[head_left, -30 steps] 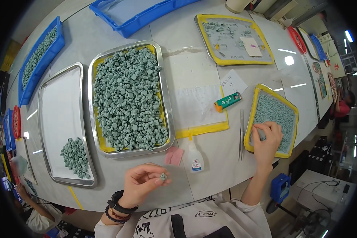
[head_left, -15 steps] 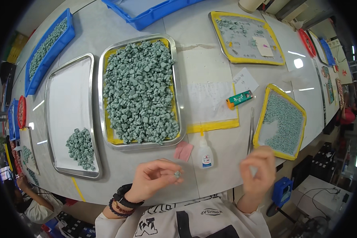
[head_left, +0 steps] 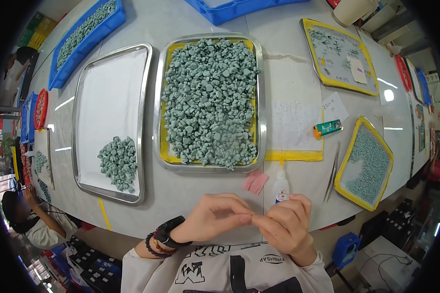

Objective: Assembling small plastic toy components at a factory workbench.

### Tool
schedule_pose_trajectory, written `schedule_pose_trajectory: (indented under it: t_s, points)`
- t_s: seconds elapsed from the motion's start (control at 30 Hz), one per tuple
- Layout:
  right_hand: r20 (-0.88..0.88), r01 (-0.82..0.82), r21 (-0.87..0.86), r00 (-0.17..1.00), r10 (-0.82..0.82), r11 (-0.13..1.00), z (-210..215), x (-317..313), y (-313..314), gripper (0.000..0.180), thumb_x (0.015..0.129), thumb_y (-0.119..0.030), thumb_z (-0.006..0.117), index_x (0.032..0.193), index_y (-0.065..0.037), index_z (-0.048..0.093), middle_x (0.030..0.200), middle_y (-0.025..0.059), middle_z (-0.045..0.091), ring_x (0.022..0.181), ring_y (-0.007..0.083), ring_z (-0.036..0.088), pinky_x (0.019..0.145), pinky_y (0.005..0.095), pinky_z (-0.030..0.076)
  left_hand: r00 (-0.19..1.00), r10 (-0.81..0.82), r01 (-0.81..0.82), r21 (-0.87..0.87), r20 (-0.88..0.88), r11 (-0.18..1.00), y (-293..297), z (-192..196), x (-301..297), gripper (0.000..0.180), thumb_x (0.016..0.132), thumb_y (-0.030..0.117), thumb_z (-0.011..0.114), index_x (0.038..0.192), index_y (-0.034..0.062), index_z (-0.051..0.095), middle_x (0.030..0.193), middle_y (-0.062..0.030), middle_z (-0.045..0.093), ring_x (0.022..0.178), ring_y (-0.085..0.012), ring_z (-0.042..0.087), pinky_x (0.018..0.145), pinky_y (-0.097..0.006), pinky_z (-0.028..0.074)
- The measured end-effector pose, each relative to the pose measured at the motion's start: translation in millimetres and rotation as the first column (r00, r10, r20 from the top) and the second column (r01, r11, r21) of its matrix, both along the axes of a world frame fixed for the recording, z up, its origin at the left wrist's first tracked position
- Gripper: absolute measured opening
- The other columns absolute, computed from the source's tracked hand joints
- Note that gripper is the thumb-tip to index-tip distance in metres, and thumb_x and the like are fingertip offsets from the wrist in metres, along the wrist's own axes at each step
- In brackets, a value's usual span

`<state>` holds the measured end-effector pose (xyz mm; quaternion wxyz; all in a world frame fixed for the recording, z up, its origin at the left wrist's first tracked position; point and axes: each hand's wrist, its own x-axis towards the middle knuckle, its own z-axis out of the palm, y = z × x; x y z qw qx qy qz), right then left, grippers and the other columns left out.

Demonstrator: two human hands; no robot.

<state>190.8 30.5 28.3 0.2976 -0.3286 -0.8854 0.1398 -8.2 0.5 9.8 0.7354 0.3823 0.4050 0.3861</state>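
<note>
My left hand point(head_left: 217, 218) and my right hand point(head_left: 286, 225) meet at the fingertips in front of my chest. Both are closed in a pinch, thumbs against fingers. The small green stone that showed in the left fingertips earlier is now covered by the fingers. Whether my right hand pinches anything cannot be made out. Just beyond the right hand stands a white glue bottle point(head_left: 281, 184) with a yellow tip, its base partly hidden. A pink cloth piece point(head_left: 255, 181) lies beside it. Farther off, a metal tray point(head_left: 158, 166) lined in yellow is heaped with green stones point(head_left: 210, 97).
A second metal tray point(head_left: 107, 80) on the left holds a small stone pile point(head_left: 118, 163). Tweezers point(head_left: 333, 171), a green lighter point(head_left: 327, 128) and a yellow-edged tray point(head_left: 344, 185) of tiny stones lie right. Blue bins point(head_left: 58, 78) stand at the back left. Another person point(head_left: 44, 224) sits far left.
My right hand has moved left to meet my left hand, which has shifted right. The stone in my left fingertips has gone out of sight. The whole view has shifted, moving the table rightward.
</note>
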Motion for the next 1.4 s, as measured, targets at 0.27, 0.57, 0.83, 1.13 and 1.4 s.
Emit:
schedule_pose_trajectory:
  t_s: [0.27, 0.57, 0.83, 1.13, 1.4]
  points:
    - [-0.091, -0.006, 0.029, 0.996, 0.008, 1.0, -6.6, -3.9, -5.2, 0.021, 0.064, -0.008, 0.072, 0.081, -0.014, 0.062, 0.081, -0.0014, 0.048, 0.073, 0.0177, 0.051, 0.078, 0.0384, 0.041, 0.986, -0.036, 0.055, -0.115, 0.164, 0.992, 0.1, -1.2, -1.9, 0.007, 0.086, -0.001, 0.059, 0.089, -0.004, 0.063, 0.096, -0.0108, 0.061, 0.082, -0.0148, 0.059, 0.073, -0.027, 0.049]
    - [-0.335, -0.048, -0.516, 0.93, -0.15, 0.855, 1.5, 0.6, -1.3, 0.014, 0.07, -0.002, 0.064, 0.081, -0.006, 0.056, 0.086, 0.0069, 0.049, 0.077, 0.0187, 0.048, 0.075, 0.0315, 0.04, 0.952, 0.211, -0.193, -0.097, 0.223, 0.976, 0.7, 8.3, 8.6, 0.016, 0.08, -0.009, 0.06, 0.095, -0.0049, 0.065, 0.102, -0.0155, 0.061, 0.091, -0.0191, 0.061, 0.077, -0.029, 0.05]
    - [-0.362, -0.128, -0.694, 0.913, -0.19, 0.708, -5.5, -9.4, -5.7, 0.011, 0.076, 0.0, 0.059, 0.085, -0.002, 0.053, 0.087, 0.0085, 0.048, 0.079, 0.0165, 0.045, 0.073, 0.0257, 0.037, 0.983, 0.183, -0.179, 0.159, -0.009, 0.971, -4.8, 2.1, 4.7, 0.024, 0.075, -0.013, 0.063, 0.097, -0.0036, 0.065, 0.099, -0.0157, 0.063, 0.092, -0.0202, 0.062, 0.078, -0.03, 0.051]
    - [-0.38, -0.119, -0.714, 0.894, -0.239, 0.69, -8.3, -12.9, -5.7, 0.014, 0.074, 0.0, 0.065, 0.084, -0.003, 0.057, 0.084, 0.0085, 0.051, 0.076, 0.021, 0.048, 0.069, 0.0292, 0.039, 0.97, 0.227, -0.186, 0.327, -0.09, 0.927, -6.4, 0.2, 5.5, 0.024, 0.074, -0.012, 0.064, 0.096, -0.0033, 0.066, 0.097, -0.0163, 0.065, 0.088, -0.0211, 0.064, 0.076, -0.029, 0.053]
    - [-0.305, 0.036, -0.554, 0.921, -0.243, 0.832, -7.5, -13.2, -8.6, 0.016, 0.068, 0.0, 0.069, 0.08, -0.006, 0.059, 0.078, 0.0047, 0.05, 0.072, 0.0201, 0.047, 0.066, 0.0301, 0.038, 0.958, 0.243, -0.165, 0.402, -0.152, 0.901, -8.4, 0.0, 7.8, 0.024, 0.075, -0.012, 0.063, 0.097, -0.0033, 0.065, 0.098, -0.0174, 0.064, 0.089, -0.0216, 0.064, 0.077, -0.029, 0.053]
